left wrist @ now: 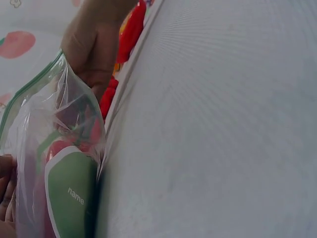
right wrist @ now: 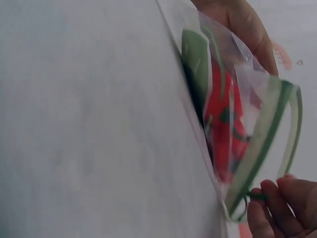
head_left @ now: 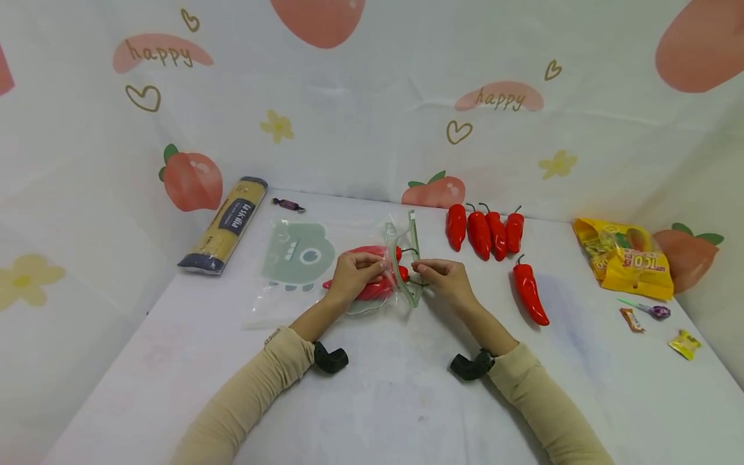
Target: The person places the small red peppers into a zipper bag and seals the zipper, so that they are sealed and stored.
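Observation:
A clear zip-lock bag (head_left: 298, 303) with a green cartoon print lies on the white table. Red chili peppers (head_left: 372, 290) are inside, their green stems toward the bag's green-edged mouth (head_left: 413, 226), which gapes on the right. My left hand (head_left: 356, 278) lies over the bag and pinches the left side of the mouth. On the opposite side, my right hand (head_left: 444, 281) holds the other lip between bent fingertips. In the right wrist view, one green stem (right wrist: 257, 197) overlaps those fingertips. Part of the peppers is hidden by my left hand.
Several loose red peppers (head_left: 479, 234) lie at the back right, with a single pepper (head_left: 530, 294) nearer. A yellow candy bag (head_left: 628, 258), a lollipop (head_left: 659, 312) and small wrapped candies (head_left: 632, 320) are farther right. Spaghetti (head_left: 225, 226) and a dark candy (head_left: 288, 205) lie back left.

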`<action>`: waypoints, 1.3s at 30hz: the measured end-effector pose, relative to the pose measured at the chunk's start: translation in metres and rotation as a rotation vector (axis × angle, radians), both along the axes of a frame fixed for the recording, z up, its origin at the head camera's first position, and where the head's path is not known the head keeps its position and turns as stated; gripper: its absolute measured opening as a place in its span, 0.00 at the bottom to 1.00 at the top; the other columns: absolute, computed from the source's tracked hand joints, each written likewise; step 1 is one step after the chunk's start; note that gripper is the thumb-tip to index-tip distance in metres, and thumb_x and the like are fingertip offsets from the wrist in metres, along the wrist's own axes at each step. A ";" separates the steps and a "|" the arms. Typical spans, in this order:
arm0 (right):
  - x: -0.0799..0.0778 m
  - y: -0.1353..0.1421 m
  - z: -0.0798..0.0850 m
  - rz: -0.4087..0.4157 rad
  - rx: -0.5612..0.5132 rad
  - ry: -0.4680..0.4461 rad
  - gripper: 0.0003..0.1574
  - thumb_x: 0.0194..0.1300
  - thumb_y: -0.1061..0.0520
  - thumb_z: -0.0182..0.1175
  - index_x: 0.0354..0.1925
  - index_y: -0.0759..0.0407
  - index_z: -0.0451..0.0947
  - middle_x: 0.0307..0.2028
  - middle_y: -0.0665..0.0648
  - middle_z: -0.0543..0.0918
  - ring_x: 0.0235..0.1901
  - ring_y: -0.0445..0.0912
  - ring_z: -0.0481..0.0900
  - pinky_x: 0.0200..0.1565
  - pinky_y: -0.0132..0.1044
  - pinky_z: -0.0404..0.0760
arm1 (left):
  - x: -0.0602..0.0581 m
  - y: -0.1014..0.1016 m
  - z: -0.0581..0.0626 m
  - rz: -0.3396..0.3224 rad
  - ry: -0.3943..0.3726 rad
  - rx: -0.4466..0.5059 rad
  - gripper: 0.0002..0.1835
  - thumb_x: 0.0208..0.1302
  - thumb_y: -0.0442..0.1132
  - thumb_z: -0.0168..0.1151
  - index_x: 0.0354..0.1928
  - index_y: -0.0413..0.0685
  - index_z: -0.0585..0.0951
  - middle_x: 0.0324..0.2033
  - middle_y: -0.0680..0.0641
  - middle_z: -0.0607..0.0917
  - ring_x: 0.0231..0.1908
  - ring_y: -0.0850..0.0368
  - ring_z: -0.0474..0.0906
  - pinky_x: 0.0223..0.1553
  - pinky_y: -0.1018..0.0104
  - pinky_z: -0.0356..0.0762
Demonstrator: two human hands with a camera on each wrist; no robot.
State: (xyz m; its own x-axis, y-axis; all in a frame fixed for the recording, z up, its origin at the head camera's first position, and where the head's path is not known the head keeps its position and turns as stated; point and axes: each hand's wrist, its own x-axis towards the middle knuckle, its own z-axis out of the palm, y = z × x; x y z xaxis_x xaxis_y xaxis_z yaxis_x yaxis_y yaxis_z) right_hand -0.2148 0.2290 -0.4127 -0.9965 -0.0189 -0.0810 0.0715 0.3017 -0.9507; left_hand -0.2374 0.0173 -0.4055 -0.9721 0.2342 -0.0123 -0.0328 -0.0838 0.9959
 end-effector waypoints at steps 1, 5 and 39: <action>0.001 0.005 0.001 0.009 -0.021 0.019 0.24 0.64 0.49 0.56 0.53 0.62 0.76 0.50 0.59 0.81 0.47 0.41 0.79 0.51 0.29 0.78 | 0.000 0.000 0.000 0.002 0.000 0.005 0.12 0.57 0.31 0.62 0.40 0.28 0.80 0.26 0.50 0.85 0.23 0.66 0.80 0.31 0.73 0.82; 0.009 0.032 0.008 -0.007 -0.139 0.081 0.28 0.64 0.50 0.55 0.58 0.64 0.70 0.47 0.50 0.83 0.45 0.35 0.80 0.49 0.29 0.77 | -0.001 0.000 -0.001 -0.002 0.007 0.017 0.12 0.57 0.31 0.62 0.40 0.27 0.79 0.25 0.50 0.85 0.23 0.66 0.80 0.30 0.73 0.82; 0.031 0.149 0.007 -0.492 0.008 -0.292 0.44 0.60 0.39 0.56 0.69 0.46 0.52 0.70 0.55 0.54 0.69 0.50 0.51 0.68 0.44 0.58 | -0.001 -0.002 -0.003 -0.016 0.014 -0.010 0.13 0.58 0.33 0.62 0.41 0.29 0.80 0.30 0.45 0.86 0.24 0.65 0.81 0.32 0.71 0.83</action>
State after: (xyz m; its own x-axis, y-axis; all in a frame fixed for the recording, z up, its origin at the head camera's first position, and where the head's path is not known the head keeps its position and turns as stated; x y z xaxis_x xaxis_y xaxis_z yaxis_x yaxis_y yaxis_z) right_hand -0.1834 0.3777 -0.4060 -0.8242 0.4435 -0.3522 0.4644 0.1732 -0.8685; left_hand -0.2385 0.0157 -0.4082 -0.9684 0.2494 -0.0016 -0.0205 -0.0731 0.9971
